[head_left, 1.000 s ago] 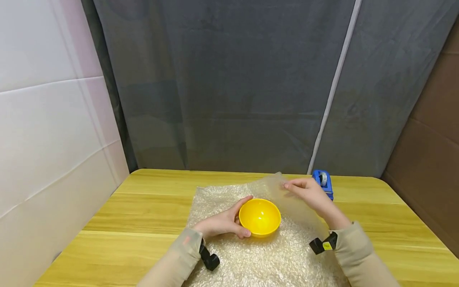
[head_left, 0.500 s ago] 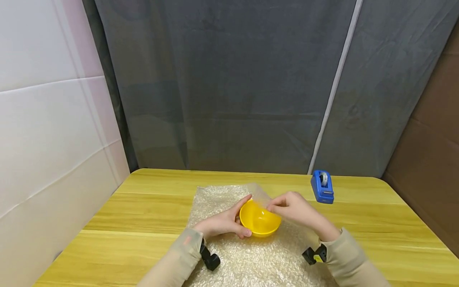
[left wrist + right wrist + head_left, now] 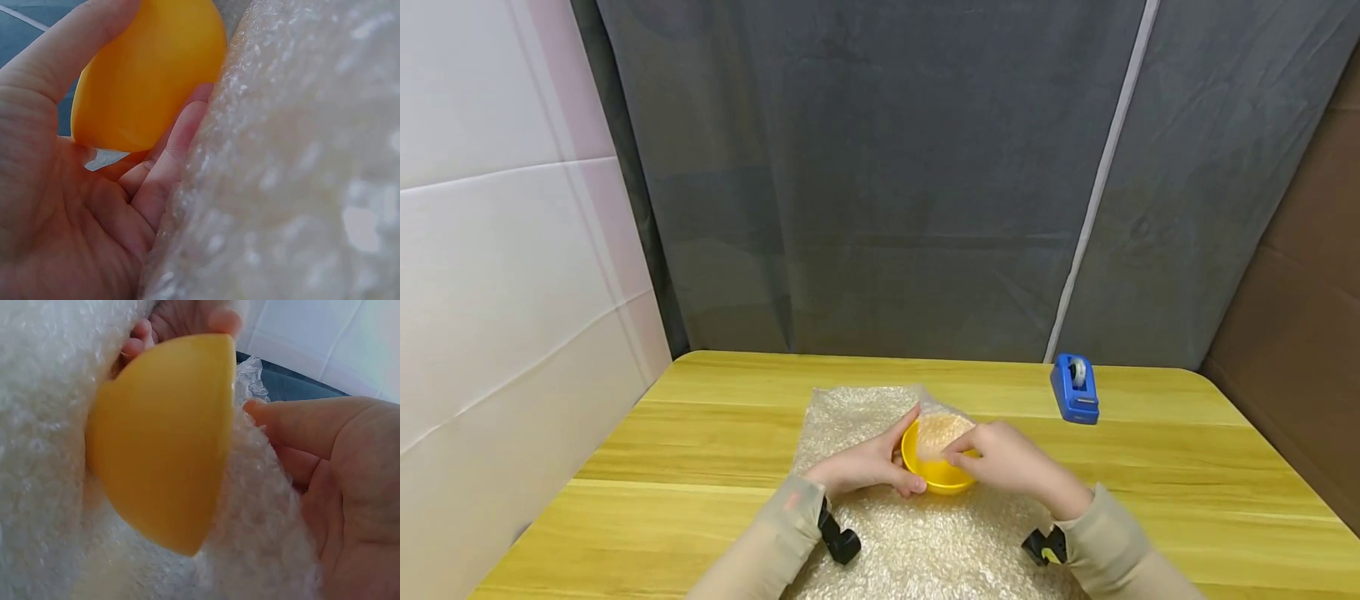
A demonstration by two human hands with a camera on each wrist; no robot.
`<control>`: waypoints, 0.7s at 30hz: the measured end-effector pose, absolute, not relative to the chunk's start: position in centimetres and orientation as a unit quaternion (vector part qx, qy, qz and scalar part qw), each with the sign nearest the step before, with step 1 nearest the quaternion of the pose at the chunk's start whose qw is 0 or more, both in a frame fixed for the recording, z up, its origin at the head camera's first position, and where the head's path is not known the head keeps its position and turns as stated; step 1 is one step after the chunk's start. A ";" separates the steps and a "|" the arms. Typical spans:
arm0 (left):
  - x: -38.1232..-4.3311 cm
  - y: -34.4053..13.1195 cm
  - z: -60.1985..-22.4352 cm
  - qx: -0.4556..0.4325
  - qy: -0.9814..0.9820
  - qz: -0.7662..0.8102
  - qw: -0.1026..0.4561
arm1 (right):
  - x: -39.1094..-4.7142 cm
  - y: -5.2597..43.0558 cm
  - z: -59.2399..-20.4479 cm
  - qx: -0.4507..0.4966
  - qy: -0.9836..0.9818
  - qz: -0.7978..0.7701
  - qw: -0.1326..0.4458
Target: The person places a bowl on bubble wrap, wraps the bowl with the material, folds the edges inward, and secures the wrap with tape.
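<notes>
A yellow bowl (image 3: 946, 483) stands upright on a sheet of bubble wrap (image 3: 940, 542). My left hand (image 3: 872, 462) grips the bowl's left side, thumb near the rim and fingers curled round the outer wall, as the left wrist view shows with the bowl (image 3: 150, 75). My right hand (image 3: 1011, 458) pinches the far right corner of the bubble wrap, folded over the bowl's opening. In the right wrist view the pinched bubble wrap (image 3: 256, 506) hangs between the bowl (image 3: 169, 437) and my right hand (image 3: 356, 475).
A blue tape dispenser (image 3: 1075, 390) with a roll of tape stands at the back right of the wooden table (image 3: 700, 433). Behind the table hangs a dark grey curtain (image 3: 880, 183). A white panel (image 3: 520, 217) stands on the left, a brown one (image 3: 1292, 333) on the right.
My right hand has carried the bubble wrap corner leftward and toward me, over the bowl. The tape dispenser, partly hidden before, shows fully. My left hand keeps its grip on the bowl.
</notes>
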State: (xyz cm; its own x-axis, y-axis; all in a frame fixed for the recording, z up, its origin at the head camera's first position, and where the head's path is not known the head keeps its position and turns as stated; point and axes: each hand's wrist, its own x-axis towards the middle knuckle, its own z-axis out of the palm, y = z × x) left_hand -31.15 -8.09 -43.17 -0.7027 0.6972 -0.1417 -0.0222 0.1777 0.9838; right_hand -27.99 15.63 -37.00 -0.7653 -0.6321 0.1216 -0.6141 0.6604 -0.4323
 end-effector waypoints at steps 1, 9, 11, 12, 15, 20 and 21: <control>-31.1 -8.1 -43.1 0.238 0.706 0.594 0.303 | -27.9 15.5 -37.0 -0.343 0.912 -0.223 0.016; -31.1 -8.0 -43.1 0.248 0.690 0.608 0.303 | -27.4 14.5 -37.7 -0.348 0.922 -0.168 -0.004; -31.1 -8.0 -43.2 0.254 0.682 0.615 0.305 | -27.4 14.4 -38.0 -0.343 0.924 -0.170 0.001; -31.2 -7.9 -43.3 0.261 0.676 0.618 0.305 | -27.4 14.3 -38.1 -0.341 0.925 -0.170 0.004; -31.3 -7.9 -43.3 0.276 0.669 0.618 0.305 | -27.4 14.2 -38.5 -0.340 0.926 -0.166 0.001; -31.2 -7.8 -42.9 0.274 0.683 0.606 0.301 | -27.3 14.1 -39.0 -0.339 0.928 -0.154 -0.008; -31.2 -7.8 -42.8 0.270 0.686 0.604 0.301 | -27.3 14.1 -39.0 -0.340 0.928 -0.150 -0.010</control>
State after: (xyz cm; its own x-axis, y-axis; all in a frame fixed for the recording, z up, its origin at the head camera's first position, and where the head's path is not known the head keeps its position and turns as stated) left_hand -31.19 -7.78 -42.81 -0.6732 0.7345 -0.0858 0.0078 0.1231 0.9924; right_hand -27.25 14.07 -38.98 -0.7692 -0.6276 0.1202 -0.6335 0.7243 -0.2720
